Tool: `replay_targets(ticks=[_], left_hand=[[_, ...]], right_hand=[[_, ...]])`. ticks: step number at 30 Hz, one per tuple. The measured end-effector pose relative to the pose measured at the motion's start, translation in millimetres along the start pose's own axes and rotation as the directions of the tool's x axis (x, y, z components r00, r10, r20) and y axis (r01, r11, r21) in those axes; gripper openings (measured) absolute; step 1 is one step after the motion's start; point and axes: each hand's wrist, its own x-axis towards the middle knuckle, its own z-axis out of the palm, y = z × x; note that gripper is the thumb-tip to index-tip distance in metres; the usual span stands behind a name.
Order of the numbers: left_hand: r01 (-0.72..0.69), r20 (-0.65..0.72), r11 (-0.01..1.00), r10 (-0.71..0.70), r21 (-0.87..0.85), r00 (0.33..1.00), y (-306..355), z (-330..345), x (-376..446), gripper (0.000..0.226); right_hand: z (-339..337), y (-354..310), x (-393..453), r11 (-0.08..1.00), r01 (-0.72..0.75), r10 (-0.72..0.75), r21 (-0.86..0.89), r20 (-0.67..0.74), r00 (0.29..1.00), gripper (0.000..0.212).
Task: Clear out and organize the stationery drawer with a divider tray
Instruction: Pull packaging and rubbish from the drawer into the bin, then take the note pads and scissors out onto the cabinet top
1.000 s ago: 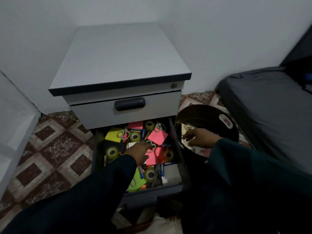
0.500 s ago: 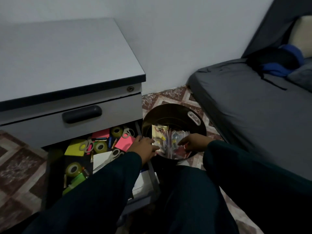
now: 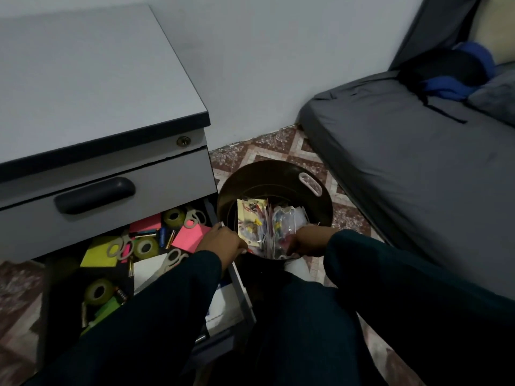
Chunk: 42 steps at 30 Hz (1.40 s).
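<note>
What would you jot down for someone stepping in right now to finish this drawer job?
Left hand: at the bin's near rim, grip unclear.
Right hand: inside the bin among plastic wrappers, grip unclear.
Drawer: open, still holding tape rolls, scissors, sticky notes, batteries.
Done: some rubbish binned.
Left: empty the drawer and sort it; no divider tray in view.

Long dark teal sleeves point(image 3: 156, 302) reach the wrists of both bare hands, above matching dark trousers point(image 3: 301, 330)

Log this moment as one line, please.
left hand: at bin rim | right hand: in bin | drawer: open, cluttered
</note>
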Motion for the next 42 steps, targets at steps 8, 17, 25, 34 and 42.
replay_targets(ticks=[8,17,25,34,42], left_hand=[[0.073,-0.027,0.985,-0.078,-0.154,0.997,-13,-6,44,0.020],[0.092,-0.050,0.982,-0.101,-0.165,0.994,-15,-44,103,0.027],[0.102,-0.045,0.976,-0.113,-0.194,0.993,-25,-49,127,0.031],[0.011,-0.155,0.939,-0.068,-0.343,0.986,-25,-56,73,0.035],[0.118,-0.131,0.903,-0.187,-0.413,0.974,-49,-55,-31,0.032]], right_hand=[[-9,31,10,0.996,-0.061,0.072,0.067,-0.170,0.983,0.037],[-33,82,18,0.988,-0.122,0.146,0.094,-0.307,0.941,0.036],[-51,94,24,0.979,-0.199,0.202,0.046,-0.371,0.907,0.038],[-70,55,-2,0.960,-0.241,0.278,0.144,-0.370,0.886,0.036],[-95,-29,-23,0.990,-0.119,0.140,0.079,-0.362,0.922,0.035]])
